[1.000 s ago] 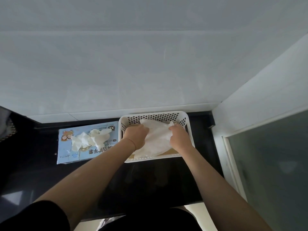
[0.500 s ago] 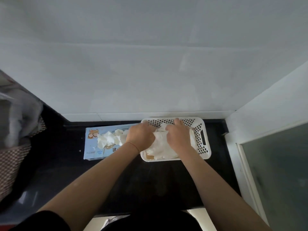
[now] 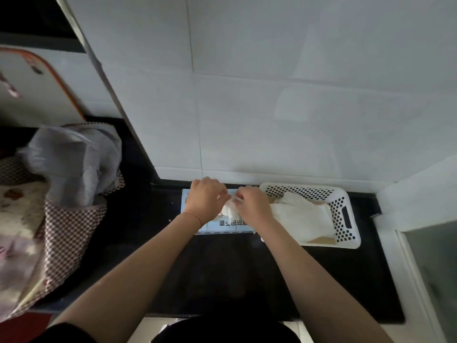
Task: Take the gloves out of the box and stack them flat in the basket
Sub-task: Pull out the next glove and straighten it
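Your left hand (image 3: 206, 199) and right hand (image 3: 252, 204) meet over the light-blue glove box (image 3: 222, 225), which lies flat on the black desk (image 3: 222, 273) just left of the white perforated basket (image 3: 342, 211). Both hands are curled, knuckles toward the camera. Between them a crumpled white glove (image 3: 229, 211) rises from the top of the box; the fingers of your right hand pinch it near its upper edge, while those of your left hand close against its left side, though the contact itself is hidden behind the hand. Most of the box top is covered by your hands, leaving only its near edge with printed characters in view. Inside the basket, a stack of flattened white gloves (image 3: 301, 219) lies spread across the floor, with a strip of tan liner showing at the near edge; your right wrist hides the basket's left rim. At far left a checked fabric bag (image 3: 66, 233) holding a grey plastic bag (image 3: 74, 164) is blurred and cut off by the frame. Your body hides the desk's near edge.
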`<action>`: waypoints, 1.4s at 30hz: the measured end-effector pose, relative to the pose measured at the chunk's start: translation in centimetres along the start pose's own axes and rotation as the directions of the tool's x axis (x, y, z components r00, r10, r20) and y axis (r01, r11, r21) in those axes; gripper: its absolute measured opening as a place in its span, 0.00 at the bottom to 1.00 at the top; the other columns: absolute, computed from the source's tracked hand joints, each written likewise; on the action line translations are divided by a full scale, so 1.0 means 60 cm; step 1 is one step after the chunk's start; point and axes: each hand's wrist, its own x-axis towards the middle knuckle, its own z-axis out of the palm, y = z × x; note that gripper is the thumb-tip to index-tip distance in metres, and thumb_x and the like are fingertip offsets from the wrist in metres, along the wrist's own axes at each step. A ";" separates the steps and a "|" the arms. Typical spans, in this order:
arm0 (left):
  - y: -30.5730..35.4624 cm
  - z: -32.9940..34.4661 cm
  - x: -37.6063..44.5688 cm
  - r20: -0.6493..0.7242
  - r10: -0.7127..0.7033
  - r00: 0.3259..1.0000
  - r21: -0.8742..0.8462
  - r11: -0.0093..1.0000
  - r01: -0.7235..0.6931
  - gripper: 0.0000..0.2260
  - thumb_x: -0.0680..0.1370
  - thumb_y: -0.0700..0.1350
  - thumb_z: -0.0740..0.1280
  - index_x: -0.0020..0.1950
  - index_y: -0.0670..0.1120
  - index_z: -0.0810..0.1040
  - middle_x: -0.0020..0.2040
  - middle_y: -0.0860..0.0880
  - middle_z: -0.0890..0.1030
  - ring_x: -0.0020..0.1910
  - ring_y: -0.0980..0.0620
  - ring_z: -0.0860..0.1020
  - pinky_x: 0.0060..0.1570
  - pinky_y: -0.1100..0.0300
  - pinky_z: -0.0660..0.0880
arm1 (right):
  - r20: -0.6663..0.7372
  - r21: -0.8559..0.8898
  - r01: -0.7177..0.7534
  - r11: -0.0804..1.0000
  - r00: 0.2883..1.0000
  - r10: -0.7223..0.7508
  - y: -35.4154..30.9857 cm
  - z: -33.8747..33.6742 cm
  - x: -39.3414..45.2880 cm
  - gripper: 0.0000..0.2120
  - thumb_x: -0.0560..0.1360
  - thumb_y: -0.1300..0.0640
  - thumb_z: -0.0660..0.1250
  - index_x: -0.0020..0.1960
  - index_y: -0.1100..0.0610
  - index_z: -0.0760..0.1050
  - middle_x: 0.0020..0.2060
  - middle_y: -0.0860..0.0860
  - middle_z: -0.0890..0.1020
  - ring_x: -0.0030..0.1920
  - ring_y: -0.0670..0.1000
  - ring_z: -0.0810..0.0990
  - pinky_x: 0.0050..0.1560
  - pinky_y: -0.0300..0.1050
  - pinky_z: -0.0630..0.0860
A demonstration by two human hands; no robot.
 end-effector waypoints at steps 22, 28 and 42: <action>0.026 -0.132 0.021 0.224 -0.161 0.961 -0.689 0.672 0.273 0.15 0.76 0.49 0.72 0.35 0.43 0.73 0.32 0.47 0.69 0.30 0.52 0.67 0.33 0.62 0.65 | -0.313 0.738 -0.114 0.665 0.815 0.488 -0.063 -0.209 0.009 0.08 0.79 0.59 0.58 0.46 0.62 0.73 0.36 0.54 0.79 0.31 0.43 0.78 0.35 0.42 0.76; 0.030 -0.146 0.014 0.372 -0.216 0.903 -0.836 0.345 0.427 0.16 0.73 0.53 0.72 0.50 0.41 0.79 0.41 0.43 0.78 0.41 0.48 0.76 0.44 0.54 0.75 | -0.135 0.678 -0.310 0.667 0.839 0.527 -0.057 -0.175 -0.012 0.19 0.78 0.56 0.62 0.66 0.59 0.66 0.54 0.55 0.76 0.50 0.53 0.78 0.44 0.44 0.74; 0.038 -0.148 0.013 0.538 -0.300 0.788 -0.823 0.016 0.568 0.10 0.79 0.34 0.64 0.38 0.38 0.74 0.31 0.44 0.72 0.29 0.51 0.73 0.27 0.64 0.76 | -0.161 0.293 0.083 0.953 0.986 -0.036 -0.103 -0.162 -0.054 0.06 0.76 0.56 0.71 0.51 0.55 0.78 0.39 0.43 0.75 0.38 0.42 0.73 0.39 0.35 0.69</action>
